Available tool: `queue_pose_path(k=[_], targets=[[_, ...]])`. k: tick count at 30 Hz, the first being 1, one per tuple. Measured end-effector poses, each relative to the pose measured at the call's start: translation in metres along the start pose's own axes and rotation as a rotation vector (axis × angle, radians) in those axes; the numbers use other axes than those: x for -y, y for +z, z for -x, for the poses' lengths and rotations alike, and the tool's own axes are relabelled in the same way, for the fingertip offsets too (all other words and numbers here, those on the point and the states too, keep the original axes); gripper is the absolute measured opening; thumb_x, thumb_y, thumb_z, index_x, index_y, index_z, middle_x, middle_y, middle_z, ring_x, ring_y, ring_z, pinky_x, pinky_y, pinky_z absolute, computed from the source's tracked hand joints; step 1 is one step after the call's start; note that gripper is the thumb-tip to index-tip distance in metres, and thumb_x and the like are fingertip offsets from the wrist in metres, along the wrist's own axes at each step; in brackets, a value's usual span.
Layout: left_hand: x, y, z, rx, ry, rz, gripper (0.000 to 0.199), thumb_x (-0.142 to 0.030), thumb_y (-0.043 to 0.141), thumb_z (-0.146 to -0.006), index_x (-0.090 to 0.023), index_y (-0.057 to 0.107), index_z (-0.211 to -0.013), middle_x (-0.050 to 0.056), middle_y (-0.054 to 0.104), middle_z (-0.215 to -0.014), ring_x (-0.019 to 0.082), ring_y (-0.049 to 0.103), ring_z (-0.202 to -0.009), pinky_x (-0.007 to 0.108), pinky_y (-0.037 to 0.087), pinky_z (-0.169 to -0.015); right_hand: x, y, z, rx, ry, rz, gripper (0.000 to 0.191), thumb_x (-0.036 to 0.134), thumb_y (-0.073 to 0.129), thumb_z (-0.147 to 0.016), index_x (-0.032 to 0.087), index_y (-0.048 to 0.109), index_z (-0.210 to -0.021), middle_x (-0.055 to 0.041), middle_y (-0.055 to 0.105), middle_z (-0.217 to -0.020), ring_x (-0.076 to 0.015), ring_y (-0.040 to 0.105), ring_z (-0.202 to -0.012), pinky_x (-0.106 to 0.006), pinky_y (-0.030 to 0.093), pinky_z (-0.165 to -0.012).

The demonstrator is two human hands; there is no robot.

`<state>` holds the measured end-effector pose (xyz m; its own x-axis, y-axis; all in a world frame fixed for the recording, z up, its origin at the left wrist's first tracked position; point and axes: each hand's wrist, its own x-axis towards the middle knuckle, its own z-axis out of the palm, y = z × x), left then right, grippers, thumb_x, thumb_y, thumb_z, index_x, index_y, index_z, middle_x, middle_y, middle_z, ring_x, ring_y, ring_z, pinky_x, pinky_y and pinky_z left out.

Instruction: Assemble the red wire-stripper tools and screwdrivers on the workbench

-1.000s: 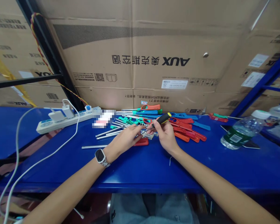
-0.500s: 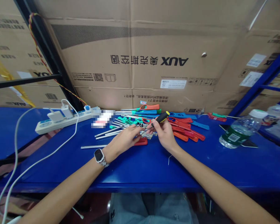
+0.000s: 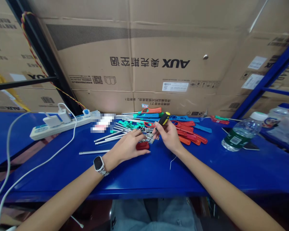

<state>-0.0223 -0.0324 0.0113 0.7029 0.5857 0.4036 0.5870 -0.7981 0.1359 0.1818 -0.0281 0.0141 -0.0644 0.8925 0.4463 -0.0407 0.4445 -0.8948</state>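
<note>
Our left hand (image 3: pixel 128 146) is spread, its thumb parted from the fingers about a dark red plastic handle (image 3: pixel 142 146); whether they touch it, we cannot tell. Our right hand (image 3: pixel 170 138) is closed round a black-and-yellow screwdriver (image 3: pixel 163 119), its metal shaft slanting down to small clear plastic pieces (image 3: pixel 155 137) between our hands. We judge this to be screwdriver work, calling for a steady tip. Beyond, slim silver metal tubes (image 3: pixel 108 136) lie on the glossy blue table (image 3: pixel 144 179), before a brown cardboard wall (image 3: pixel 144 41).
</note>
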Motion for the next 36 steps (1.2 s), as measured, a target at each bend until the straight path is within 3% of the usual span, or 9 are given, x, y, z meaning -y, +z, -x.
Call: queue_pose_path(k=[10,25,29,31,34,36], targets=[[0.006,0.007,0.001,0.054,-0.073,0.069,0.025,-0.041,0.068,-0.094,-0.017,0.073,-0.096,0.007,0.065,-0.094,0.023,0.063,-0.089,0.036,0.054,-0.08,-0.001,0.002,0.001,0.045,-0.03,0.002,0.036,0.057,0.069,-0.087,0.026,0.053,-0.091,0.0024,0.066,-0.069,-0.0167,0.062,-0.05,-0.032,0.052,-0.051],[0.007,0.012,0.001,0.011,-0.053,0.113,0.026,-0.044,0.066,-0.094,-0.019,0.075,-0.097,0.008,0.067,-0.094,0.022,0.064,-0.087,0.037,0.055,-0.077,-0.007,0.007,0.001,0.119,-0.023,0.028,0.031,0.053,0.07,-0.088,0.026,0.054,-0.091,0.0025,0.066,-0.072,-0.0158,0.062,-0.053,-0.032,0.054,-0.055],[0.008,0.004,0.002,0.011,-0.044,0.104,0.025,-0.044,0.07,-0.091,-0.02,0.074,-0.096,0.008,0.068,-0.096,0.026,0.065,-0.093,0.04,0.054,-0.082,-0.004,0.009,-0.002,0.149,-0.038,0.07,0.029,0.047,0.074,-0.085,0.026,0.06,-0.1,0.0014,0.068,-0.076,-0.0152,0.061,-0.054,-0.032,0.053,-0.054],[0.01,-0.008,0.001,-0.063,-0.048,0.136,0.028,-0.048,0.068,-0.09,-0.021,0.074,-0.095,0.008,0.069,-0.094,0.026,0.065,-0.093,0.041,0.053,-0.083,-0.002,0.01,-0.005,0.159,-0.049,0.101,0.029,0.044,0.076,-0.084,0.025,0.062,-0.101,0.0007,0.068,-0.079,-0.0145,0.06,-0.055,-0.031,0.052,-0.053],[0.009,-0.032,-0.01,-0.308,-0.122,0.305,0.027,-0.043,0.058,-0.096,-0.02,0.071,-0.101,0.007,0.071,-0.096,0.021,0.065,-0.088,0.037,0.053,-0.079,-0.002,0.012,-0.009,0.156,-0.059,0.155,0.03,0.045,0.077,-0.083,0.025,0.064,-0.101,0.0016,0.066,-0.075,-0.0145,0.059,-0.053,-0.03,0.051,-0.05],[0.005,-0.043,-0.024,-0.415,-0.19,0.417,0.03,-0.045,0.061,-0.094,-0.019,0.069,-0.104,0.007,0.072,-0.1,0.02,0.065,-0.09,0.033,0.053,-0.076,-0.003,0.014,-0.012,0.141,-0.071,0.187,0.028,0.046,0.076,-0.083,0.025,0.064,-0.097,0.0022,0.064,-0.07,-0.0149,0.058,-0.053,-0.031,0.05,-0.048]])
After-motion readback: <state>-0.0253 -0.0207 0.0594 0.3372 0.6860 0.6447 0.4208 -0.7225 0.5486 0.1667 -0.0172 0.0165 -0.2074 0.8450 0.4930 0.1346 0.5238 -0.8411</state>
